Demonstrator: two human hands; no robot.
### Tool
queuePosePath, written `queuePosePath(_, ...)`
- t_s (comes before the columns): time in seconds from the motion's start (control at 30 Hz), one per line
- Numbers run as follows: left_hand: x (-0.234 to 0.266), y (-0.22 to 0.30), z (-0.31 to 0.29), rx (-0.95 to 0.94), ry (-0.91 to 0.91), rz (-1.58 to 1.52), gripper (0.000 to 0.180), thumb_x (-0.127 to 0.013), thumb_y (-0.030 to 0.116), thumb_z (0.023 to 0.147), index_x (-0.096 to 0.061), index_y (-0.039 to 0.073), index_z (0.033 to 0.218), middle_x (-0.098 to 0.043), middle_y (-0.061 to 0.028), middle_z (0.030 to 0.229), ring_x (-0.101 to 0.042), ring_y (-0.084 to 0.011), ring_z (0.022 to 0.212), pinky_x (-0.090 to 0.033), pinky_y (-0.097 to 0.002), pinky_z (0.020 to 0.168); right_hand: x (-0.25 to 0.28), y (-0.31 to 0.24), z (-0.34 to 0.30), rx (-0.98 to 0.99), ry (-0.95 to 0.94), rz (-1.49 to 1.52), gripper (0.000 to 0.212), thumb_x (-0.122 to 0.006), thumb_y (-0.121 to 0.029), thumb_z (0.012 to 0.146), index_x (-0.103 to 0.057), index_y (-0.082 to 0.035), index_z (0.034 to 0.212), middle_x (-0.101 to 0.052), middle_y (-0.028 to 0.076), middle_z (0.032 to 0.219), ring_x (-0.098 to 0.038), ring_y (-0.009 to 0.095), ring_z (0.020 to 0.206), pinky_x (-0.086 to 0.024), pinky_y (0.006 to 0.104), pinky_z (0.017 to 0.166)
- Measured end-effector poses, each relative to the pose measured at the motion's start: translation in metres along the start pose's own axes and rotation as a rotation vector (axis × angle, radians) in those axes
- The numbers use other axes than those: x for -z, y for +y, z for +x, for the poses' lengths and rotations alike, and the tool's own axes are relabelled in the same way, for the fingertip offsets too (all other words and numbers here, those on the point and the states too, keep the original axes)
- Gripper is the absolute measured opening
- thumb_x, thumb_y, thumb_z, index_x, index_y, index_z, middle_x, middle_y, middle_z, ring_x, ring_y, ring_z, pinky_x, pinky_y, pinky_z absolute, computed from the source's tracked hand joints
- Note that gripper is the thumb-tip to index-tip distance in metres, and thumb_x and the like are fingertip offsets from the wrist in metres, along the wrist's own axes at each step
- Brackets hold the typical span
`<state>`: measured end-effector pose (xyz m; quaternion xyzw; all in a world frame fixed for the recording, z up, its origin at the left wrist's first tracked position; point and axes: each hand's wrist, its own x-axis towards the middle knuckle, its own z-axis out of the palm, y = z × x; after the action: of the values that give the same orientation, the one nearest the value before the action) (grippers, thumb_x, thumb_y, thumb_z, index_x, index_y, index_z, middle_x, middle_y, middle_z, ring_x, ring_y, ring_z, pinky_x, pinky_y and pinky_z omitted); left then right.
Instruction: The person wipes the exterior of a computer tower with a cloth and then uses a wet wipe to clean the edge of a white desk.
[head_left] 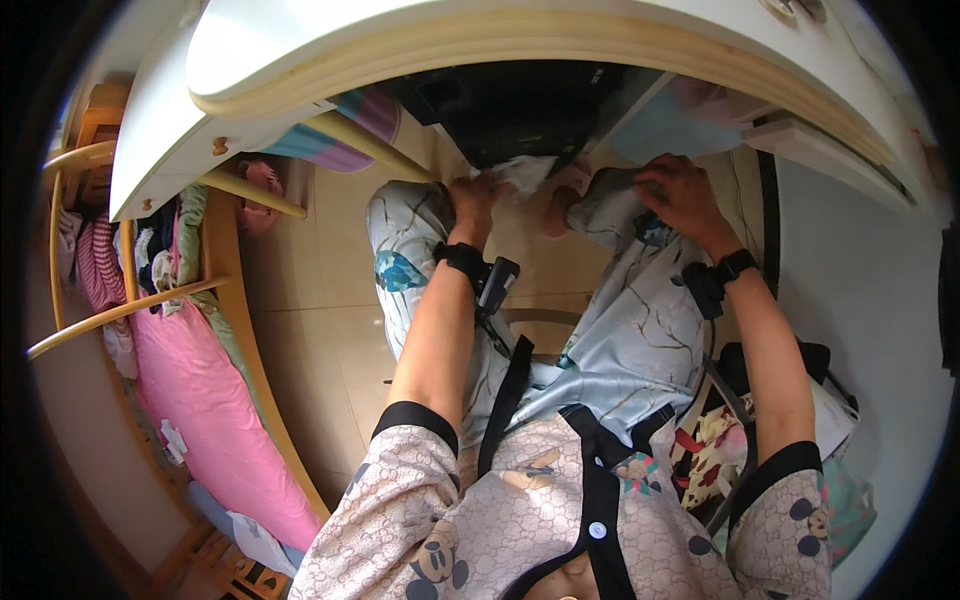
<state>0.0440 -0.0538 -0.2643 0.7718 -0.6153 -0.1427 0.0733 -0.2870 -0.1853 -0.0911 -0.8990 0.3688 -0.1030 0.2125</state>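
Observation:
My left hand (474, 200) reaches below the desk, its fingers curled against the edge of a crumpled white tissue (527, 172). The tissue lies against the lower front end of a black box-shaped case (525, 115), which looks like a computer tower. Over my right knee, my right hand (686, 197) hovers or rests with loosely bent fingers, the thumb apart and nothing visible in it. Both wrists carry black straps with small devices. Light blue patterned trousers (640, 320) cover my legs. The fingertips of my left hand are partly hidden.
A white desk (540, 30) curves overhead, its pale wooden legs (350, 140) close to my left hand. At left stands a wooden bed frame (245, 330) with a pink blanket (195, 390) and clothes. Bags (715, 450) sit by my right arm; a bare foot (562, 210) rests on the tiles.

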Motion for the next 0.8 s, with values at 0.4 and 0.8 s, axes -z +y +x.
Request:
queuePosePath(0.4,0.009,0.024,-0.002,0.44,0.038,-1.004,0.022,-0.05,0.001,0.09,-0.046,-0.011,0.108,-0.054,-0.0218,0.109,-0.062,-0.0303,0.095,-0.06,-0.0381,0.075,0.008,-0.012,-0.003,-0.091,-0.065,-0.042,0.019,-0.062,-0.025,0.08,-0.071,-0.011,0.09,-0.063,0.005,0.097,-0.058,0.027,0.096,-0.044,0.0403,0.085)
queuePosePath(0.8,0.067,0.063,-0.012,0.109,-0.147,-0.094,0.034,-0.062,0.016,0.088,-0.053,-0.006,0.113,-0.063,-0.0174,0.111,-0.065,-0.0307,0.092,-0.055,-0.0376,0.071,0.009,-0.01,-0.006,-0.106,-0.126,-0.06,0.018,-0.06,-0.022,0.081,-0.068,-0.009,0.09,-0.063,0.007,0.094,-0.058,0.027,0.096,-0.044,0.0407,0.084)
